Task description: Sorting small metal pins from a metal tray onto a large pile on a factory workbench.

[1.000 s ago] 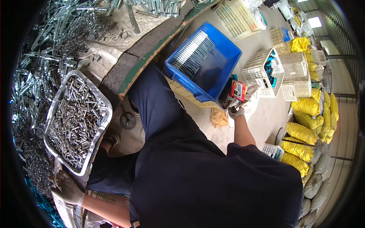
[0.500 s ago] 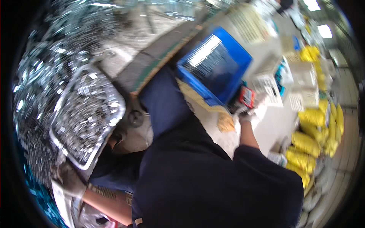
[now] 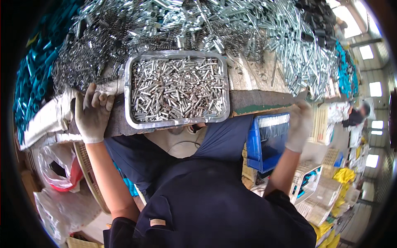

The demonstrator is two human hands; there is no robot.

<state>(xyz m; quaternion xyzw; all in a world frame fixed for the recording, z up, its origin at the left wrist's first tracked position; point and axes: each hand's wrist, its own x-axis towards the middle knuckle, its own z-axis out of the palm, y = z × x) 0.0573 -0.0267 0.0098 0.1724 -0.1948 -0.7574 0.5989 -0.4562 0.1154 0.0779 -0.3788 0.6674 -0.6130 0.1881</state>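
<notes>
My left hand [image 3: 92,118], in a pale work glove with soiled fingertips, rests at the bench edge. Its fingers are loosely bent and apart, with nothing seen in them. Just right of it, a metal tray [image 3: 128,108] full of short metal pins [image 3: 178,89] sits at the front of the bench. My right hand [image 3: 300,127], also gloved, is raised over the right side of a blue bin [image 3: 257,153]. Motion smears its fingers, so whether it holds anything is unclear. Rows of metal rods [image 3: 273,120] lie inside the bin.
Dark coil springs [image 3: 103,41] heap up behind the tray. Shiny metal rods [image 3: 304,58] cover the bench at the back right, and teal plastic tubes [image 3: 39,80] at the far left. Plastic bags [image 3: 62,165] hang below left. Pale crates [image 3: 316,202] and yellow sacks [image 3: 345,175] stand right.
My view has turned from the right-hand floor back to the bench. My right hand has come up from beside a red item near the blue bin. My left hand stays by the tray.
</notes>
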